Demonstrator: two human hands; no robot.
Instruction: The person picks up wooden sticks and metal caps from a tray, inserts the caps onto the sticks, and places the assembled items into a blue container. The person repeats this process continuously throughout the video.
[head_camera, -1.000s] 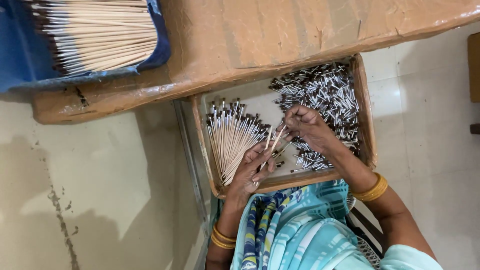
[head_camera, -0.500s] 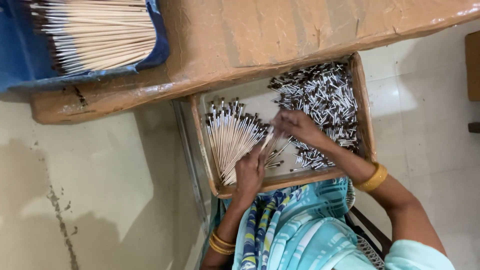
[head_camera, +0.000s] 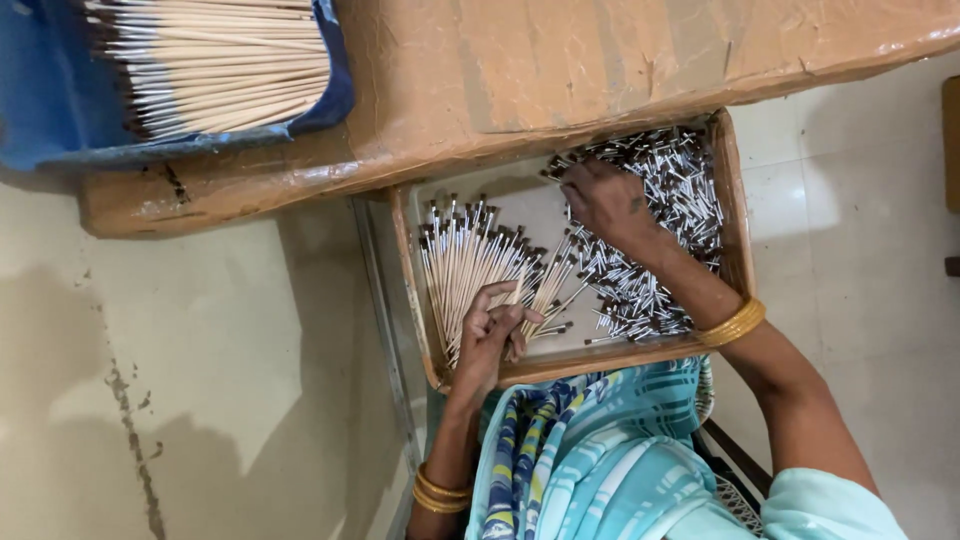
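Note:
A shallow wooden tray (head_camera: 738, 262) lies in front of me. Its left half holds a fanned bundle of thin pale sticks with dark metal-capped tips (head_camera: 462, 262). In its right half is a heap of small silver and brown caps (head_camera: 680, 190). My left hand (head_camera: 490, 335) is at the near end of the tray, closed around a few of the tipped sticks (head_camera: 548, 288). My right hand (head_camera: 605, 200) rests on the far part of the cap heap with its fingers curled down into it. What those fingers hold is hidden.
A worn brown wooden bench (head_camera: 560, 80) runs across the top, over the tray's far end. A blue tray (head_camera: 50, 110) on it holds several bare pale sticks (head_camera: 220, 65). My lap is covered in blue patterned cloth (head_camera: 590, 450). Pale tiled floor (head_camera: 200, 400) lies on both sides.
My right hand has left the sticks near my left hand and moved away from me, onto the far part of the cap heap. My left hand keeps its sticks.

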